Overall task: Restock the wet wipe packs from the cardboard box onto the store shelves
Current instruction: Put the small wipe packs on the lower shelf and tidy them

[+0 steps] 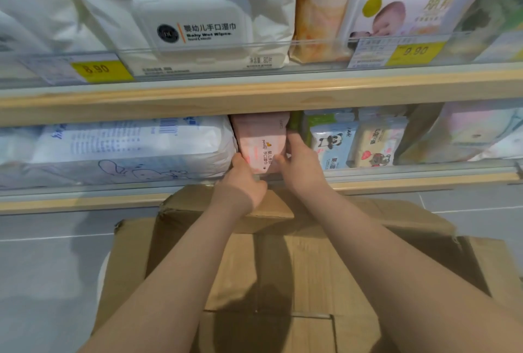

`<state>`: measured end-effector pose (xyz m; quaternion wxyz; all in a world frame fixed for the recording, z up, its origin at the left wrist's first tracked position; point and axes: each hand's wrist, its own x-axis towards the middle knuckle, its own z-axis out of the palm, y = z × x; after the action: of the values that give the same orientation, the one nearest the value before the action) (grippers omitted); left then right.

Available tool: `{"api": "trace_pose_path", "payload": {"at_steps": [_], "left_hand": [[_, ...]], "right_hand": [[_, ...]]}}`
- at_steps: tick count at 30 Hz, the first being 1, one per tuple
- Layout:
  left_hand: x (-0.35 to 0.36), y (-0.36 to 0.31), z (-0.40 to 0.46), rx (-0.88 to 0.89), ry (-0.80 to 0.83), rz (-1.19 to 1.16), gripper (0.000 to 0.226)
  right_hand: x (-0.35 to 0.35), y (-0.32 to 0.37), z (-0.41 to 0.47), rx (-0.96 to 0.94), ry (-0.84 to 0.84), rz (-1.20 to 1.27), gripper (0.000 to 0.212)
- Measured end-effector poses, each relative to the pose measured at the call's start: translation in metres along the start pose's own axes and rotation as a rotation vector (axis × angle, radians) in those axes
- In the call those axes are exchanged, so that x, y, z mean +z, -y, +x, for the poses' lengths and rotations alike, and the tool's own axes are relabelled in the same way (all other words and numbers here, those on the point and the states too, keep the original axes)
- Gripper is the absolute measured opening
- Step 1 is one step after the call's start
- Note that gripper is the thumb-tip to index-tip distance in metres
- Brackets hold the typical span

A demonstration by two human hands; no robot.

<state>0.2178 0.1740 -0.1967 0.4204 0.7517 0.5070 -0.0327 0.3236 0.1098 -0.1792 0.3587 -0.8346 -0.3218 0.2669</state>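
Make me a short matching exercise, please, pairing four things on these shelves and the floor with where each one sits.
Things:
1. pink wipe pack
2. cardboard box
3. white baby wipes pack
4. panda pack

Places:
A. upper shelf, above the yellow 8.90 tag
B. lower shelf, just right of the right hand
C. on the floor below the shelves
D. lower shelf, held between the left hand and the right hand

Pairs: 1-D, 2-C, 3-A, 4-B
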Motion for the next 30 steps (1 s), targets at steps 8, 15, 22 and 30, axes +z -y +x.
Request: {"api": "trace_pose_path", "payload": {"at_steps": [8,15,22,30], "left_hand": [[0.000,-0.005,0.009,0.029,0.018,-0.281,0.053],[-0.003,-0.001,-0.011,0.111,-0.112,-0.014,0.042],[-0.008,-0.001,-0.053,0.413,-0.327,0.198,0.037],[0.021,-0.026,-0.038,0.346,-0.230,0.453,0.044]], "right_hand": [[0.006,-0.005,0.004,-0.032,-0.060,-0.014,0.031],[0.002,0.000,0.000,0.018,0.024,-0.019,0.029],[-0.031,-0.005,-0.022,-0.062,0.021,-0.115,0.036],[-0.068,-0.055,-0.026,-0.073,0.028,-0.436,0.037]]}}
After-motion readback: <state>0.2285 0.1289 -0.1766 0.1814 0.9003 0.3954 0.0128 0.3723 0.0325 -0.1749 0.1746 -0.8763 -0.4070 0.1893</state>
